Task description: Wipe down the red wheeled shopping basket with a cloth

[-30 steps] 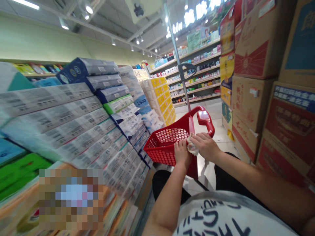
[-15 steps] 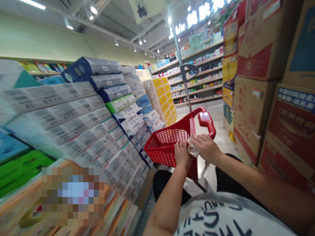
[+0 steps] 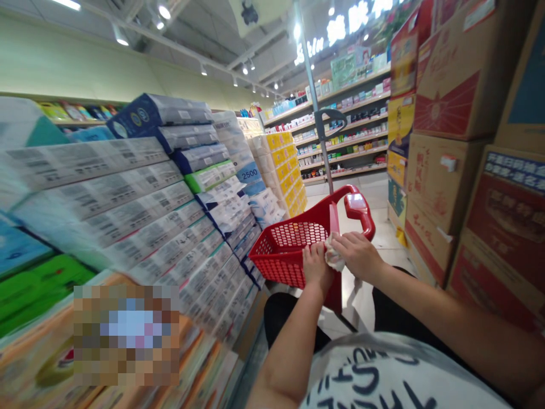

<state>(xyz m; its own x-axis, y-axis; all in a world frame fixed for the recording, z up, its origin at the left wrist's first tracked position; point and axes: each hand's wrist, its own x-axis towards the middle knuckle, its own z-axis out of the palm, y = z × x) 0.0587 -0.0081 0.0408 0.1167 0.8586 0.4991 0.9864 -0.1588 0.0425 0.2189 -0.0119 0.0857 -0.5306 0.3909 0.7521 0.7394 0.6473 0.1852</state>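
A red plastic shopping basket (image 3: 279, 258) with mesh sides and a thick raised handle (image 3: 366, 218) stands directly ahead of my body. My left hand (image 3: 316, 270) grips its near rim, the fingers curled over the edge. Beside it, my right hand (image 3: 361, 255) is closed on a crumpled whitish cloth (image 3: 334, 255), pressed against the same rim. The cloth lies between the two hands and partly hides the rim. What I see of the inside of the basket is red mesh; its bottom is mostly hidden.
Tall stacks of wrapped tissue packs (image 3: 149, 210) line the left, with orange packs (image 3: 38, 369) nearest. Cardboard cartons (image 3: 443, 182) are piled on the right. A grey metal pole (image 3: 321, 125) rises beyond the basket. Stocked shelves (image 3: 344, 136) stand behind pale floor tiles (image 3: 383, 227).
The view has shifted very slightly. My hands stay on the basket rim, and the right still holds the cloth with hardly any movement.
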